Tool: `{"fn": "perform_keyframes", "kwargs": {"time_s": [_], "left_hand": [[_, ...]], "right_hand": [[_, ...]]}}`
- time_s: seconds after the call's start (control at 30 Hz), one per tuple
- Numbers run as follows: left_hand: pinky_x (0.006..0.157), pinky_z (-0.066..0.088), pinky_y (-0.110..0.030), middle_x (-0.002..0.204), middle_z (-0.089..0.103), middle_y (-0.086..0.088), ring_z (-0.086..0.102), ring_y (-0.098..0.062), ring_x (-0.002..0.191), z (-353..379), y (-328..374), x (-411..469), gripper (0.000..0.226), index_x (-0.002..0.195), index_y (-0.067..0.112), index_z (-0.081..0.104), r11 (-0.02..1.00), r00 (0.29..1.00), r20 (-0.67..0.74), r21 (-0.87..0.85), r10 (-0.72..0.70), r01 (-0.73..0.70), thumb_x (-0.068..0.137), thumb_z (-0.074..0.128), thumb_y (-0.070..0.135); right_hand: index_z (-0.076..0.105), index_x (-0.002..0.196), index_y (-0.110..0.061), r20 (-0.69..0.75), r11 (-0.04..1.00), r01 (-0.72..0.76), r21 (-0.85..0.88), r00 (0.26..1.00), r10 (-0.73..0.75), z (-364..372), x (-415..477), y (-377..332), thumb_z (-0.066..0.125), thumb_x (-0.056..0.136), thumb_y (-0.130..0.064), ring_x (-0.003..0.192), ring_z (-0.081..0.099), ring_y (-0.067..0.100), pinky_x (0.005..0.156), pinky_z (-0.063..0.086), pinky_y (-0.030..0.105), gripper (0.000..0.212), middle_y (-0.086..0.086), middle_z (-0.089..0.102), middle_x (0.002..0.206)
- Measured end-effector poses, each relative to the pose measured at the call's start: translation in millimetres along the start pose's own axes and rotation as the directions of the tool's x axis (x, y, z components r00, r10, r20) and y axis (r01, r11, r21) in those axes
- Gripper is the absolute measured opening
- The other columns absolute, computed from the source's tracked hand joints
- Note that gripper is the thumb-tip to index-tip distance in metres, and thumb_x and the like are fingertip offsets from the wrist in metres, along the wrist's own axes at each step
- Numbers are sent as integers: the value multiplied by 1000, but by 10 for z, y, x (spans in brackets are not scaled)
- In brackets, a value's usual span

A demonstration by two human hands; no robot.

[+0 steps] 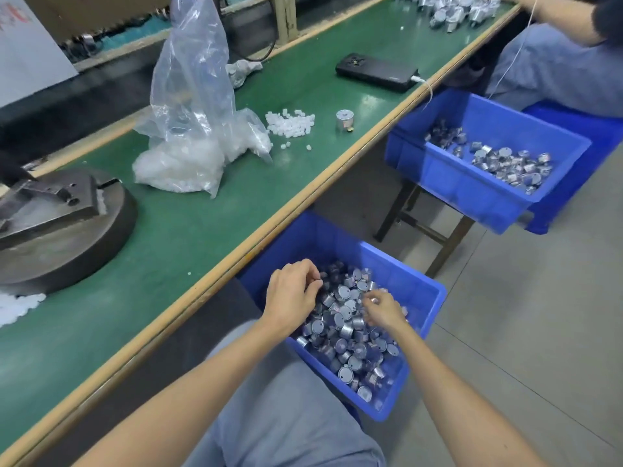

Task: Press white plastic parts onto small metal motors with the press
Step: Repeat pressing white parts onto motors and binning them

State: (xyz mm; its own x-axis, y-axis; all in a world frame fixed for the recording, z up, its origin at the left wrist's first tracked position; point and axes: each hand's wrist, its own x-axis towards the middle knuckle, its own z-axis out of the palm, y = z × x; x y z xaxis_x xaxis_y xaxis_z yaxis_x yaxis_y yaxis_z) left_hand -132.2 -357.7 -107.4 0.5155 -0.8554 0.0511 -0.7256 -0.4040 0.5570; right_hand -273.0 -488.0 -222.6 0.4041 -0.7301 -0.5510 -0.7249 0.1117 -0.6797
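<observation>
Dozens of motors [344, 292] — small silvery round cans — fill blue bin [425, 299]

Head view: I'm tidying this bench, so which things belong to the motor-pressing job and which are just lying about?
Job: near blue plastic bin of small silver metal motors; heap of small white plastic parts; clear plastic bag of white parts; round grey metal press base.
Lying about: black phone with white cable; crumpled clear plastic scrap.
</observation>
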Motion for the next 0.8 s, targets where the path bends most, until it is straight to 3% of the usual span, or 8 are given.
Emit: {"fn": "perform_keyframes", "kwargs": {"time_s": [0.1, 0.2, 0.23, 0.3, 0.37, 0.57, 0.67, 0.8], "left_hand": [[73, 37, -30, 72, 58, 10, 50, -15, 75, -1, -39, -22, 12, 81, 19, 54, 1000, 999, 15, 8, -29, 28, 89, 60, 25], [70, 32, -26, 66, 50, 13, 46, -12, 70, -10, -49, -38, 16, 79, 20, 53, 1000, 1000, 2, 16, -23, 23, 91, 59, 30], [69, 31, -26, 66, 50, 13, 45, -12, 69, -18, -52, -43, 17, 80, 19, 54, 1000, 1000, -3, 21, -15, 15, 91, 58, 31], [68, 31, -26, 66, 51, 11, 46, -12, 68, -44, -57, -48, 17, 82, 18, 55, 1000, 1000, -11, 28, -9, 9, 92, 56, 32], [68, 31, -26, 66, 52, 11, 46, -12, 68, -85, -56, -44, 18, 84, 17, 55, 1000, 1000, -10, 23, -5, 5, 93, 54, 32], [67, 41, -30, 74, 59, 8, 52, -13, 73, -255, 25, 9, 14, 87, 17, 55, 998, 1000, -14, -64, 10, -11, 94, 54, 29], [67, 44, -32, 76, 61, 7, 53, -12, 70, -375, 60, 29, 10, 88, 16, 54, 991, 999, -41, -126, 32, -37, 92, 57, 25], [61, 37, -17, 71, 54, 8, 47, -4, 64, -670, 101, 26, 19, 79, 17, 49, 972, 982, -152, -188, 115, -143, 82, 65, 8]], "right_hand": [[58, 120, -7, 51, 1000, -13, -2, 999, 13, 36, 31, 17, 48, 96, -13, 58, 61, 12, 57, 53, 21, 27, 6, 62, 98], [56, 125, -6, 51, 1000, -16, 7, 999, 16, 43, 43, 10, 44, 95, -8, 56, 61, 10, 48, 49, 16, 32, 9, 62, 98], [57, 125, -7, 39, 1000, -11, -1, 999, 11, 38, 48, 3, 43, 95, -8, 58, 62, 14, 51, 51, 19, 33, 12, 64, 99], [58, 124, -9, 2, 999, 3, -43, 1000, -3, 16, 49, -8, 43, 95, -11, 79, 66, 25, 76, 56, 35, 32, 17, 66, 107], [61, 121, -9, -30, 998, 9, -65, 999, -11, -22, 44, -26, 44, 94, -12, 101, 63, 32, 92, 50, 44, 32, 17, 65, 113], [60, 119, -7, -87, 987, 154, -55, 984, -158, -142, -33, -367, 44, 94, -10, 100, 62, 33, 87, 50, 41, 30, 14, 63, 112], [63, 91, -13, -154, 944, 319, -82, 932, -328, -168, -158, -726, 50, 92, -17, 81, 60, 23, 71, 47, 31, 13, 4, 66, 82], [46, 69, -20, -235, 826, 559, -73, 795, -559, -188, -446, -1305, 60, 85, -21, 53, 42, 5, 53, 33, 17, 21, -9, 41, 53]]}}
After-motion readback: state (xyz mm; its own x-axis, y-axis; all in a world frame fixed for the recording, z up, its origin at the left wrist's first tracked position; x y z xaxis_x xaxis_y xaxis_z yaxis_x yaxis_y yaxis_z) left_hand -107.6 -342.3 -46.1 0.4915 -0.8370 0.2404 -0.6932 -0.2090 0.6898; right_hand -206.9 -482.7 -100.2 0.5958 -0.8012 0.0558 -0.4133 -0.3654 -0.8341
